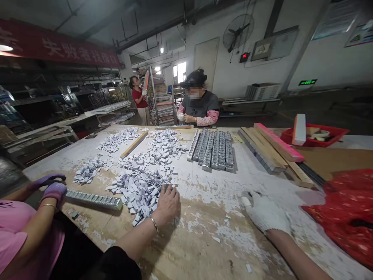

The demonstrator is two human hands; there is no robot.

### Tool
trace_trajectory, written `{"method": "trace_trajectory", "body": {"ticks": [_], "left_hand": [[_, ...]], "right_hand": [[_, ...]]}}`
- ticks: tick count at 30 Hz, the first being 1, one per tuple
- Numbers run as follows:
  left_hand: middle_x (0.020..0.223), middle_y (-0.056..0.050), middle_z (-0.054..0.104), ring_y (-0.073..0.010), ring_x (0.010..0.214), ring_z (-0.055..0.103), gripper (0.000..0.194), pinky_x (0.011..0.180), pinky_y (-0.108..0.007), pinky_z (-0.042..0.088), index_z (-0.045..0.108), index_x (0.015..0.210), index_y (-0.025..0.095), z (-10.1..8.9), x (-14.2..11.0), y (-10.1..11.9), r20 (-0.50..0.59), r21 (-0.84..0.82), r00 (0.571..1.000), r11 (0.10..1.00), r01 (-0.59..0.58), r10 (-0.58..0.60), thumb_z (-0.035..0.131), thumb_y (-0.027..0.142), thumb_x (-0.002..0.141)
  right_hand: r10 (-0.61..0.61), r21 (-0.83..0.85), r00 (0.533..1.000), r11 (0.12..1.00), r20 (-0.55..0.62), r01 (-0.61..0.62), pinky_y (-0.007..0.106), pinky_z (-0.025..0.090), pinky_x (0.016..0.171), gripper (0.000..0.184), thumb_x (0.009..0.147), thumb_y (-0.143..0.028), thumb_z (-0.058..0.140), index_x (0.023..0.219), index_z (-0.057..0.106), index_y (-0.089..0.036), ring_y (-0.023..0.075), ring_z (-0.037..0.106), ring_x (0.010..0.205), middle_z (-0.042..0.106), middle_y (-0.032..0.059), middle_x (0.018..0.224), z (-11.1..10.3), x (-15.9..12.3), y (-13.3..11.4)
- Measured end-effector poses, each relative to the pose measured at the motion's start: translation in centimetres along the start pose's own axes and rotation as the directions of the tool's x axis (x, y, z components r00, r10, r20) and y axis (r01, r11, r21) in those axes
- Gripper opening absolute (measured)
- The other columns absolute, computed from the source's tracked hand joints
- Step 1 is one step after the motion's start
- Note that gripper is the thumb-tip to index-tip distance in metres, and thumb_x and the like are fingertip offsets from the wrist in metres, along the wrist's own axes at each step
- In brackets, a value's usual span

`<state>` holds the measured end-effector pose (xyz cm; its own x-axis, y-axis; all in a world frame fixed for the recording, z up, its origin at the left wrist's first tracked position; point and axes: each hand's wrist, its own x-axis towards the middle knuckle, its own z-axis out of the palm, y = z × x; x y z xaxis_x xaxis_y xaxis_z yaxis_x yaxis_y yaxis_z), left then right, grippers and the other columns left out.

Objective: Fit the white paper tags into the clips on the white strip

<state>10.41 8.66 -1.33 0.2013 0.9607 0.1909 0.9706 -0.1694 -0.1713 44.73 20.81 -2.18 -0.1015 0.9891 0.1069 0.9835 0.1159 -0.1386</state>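
My left hand, bare with a thin bracelet at the wrist, lies flat with fingers spread on the near edge of a pile of small white paper pieces. My right hand wears a white glove and rests palm down on the worn wooden table, holding nothing. Beyond both hands stands a block of grey metal strips laid side by side.
A co-worker in pink at the left holds one metal strip with purple-gloved hands. More paper piles and a wooden stick lie farther back. Wooden and pink bars, a red tray and red cloth are at right. Another person sits across the table.
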Motion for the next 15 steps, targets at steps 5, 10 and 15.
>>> {"method": "trace_trajectory", "body": {"ticks": [5,10,15], "left_hand": [[0.134,-0.014,0.061,-0.0341,0.137,0.043,0.034,0.117,-0.063,0.022,0.061,0.126,0.015,0.2,-0.7,-1.4,-0.012,0.03,0.99,0.99,0.141,-0.141,0.044,0.02,0.096],[0.143,-0.007,0.057,-0.0308,0.14,0.041,0.033,0.117,-0.065,0.024,0.059,0.127,0.023,-2.0,-3.3,-1.7,-0.168,-0.07,0.983,0.996,0.058,-0.069,0.048,0.022,0.097],[0.144,-0.007,0.056,-0.0265,0.14,0.043,0.037,0.115,-0.059,0.036,0.054,0.135,0.024,-4.4,-9.6,0.7,-0.302,-0.103,0.953,0.994,-0.026,-0.006,0.048,0.024,0.098]], "right_hand": [[-0.003,-0.025,0.999,1.0,0.039,0.004,0.04,0.047,0.084,0.048,0.096,-0.042,0.032,0.122,0.064,-0.017,0.0332,0.063,0.105,0.069,0.0171,0.111,-0.8,-0.2,-0.2],[-0.018,-0.002,1.0,1.0,-0.002,0.018,0.04,0.047,0.084,0.049,0.096,-0.042,0.032,0.122,0.065,-0.016,0.0328,0.065,0.101,0.07,0.018,0.107,-0.4,-0.1,0.0],[-0.013,-0.004,1.0,1.0,0.011,0.013,0.04,0.046,0.083,0.048,0.096,-0.041,0.032,0.119,0.066,-0.017,0.033,0.065,0.1,0.07,0.0175,0.107,-0.5,0.1,0.0]]}}
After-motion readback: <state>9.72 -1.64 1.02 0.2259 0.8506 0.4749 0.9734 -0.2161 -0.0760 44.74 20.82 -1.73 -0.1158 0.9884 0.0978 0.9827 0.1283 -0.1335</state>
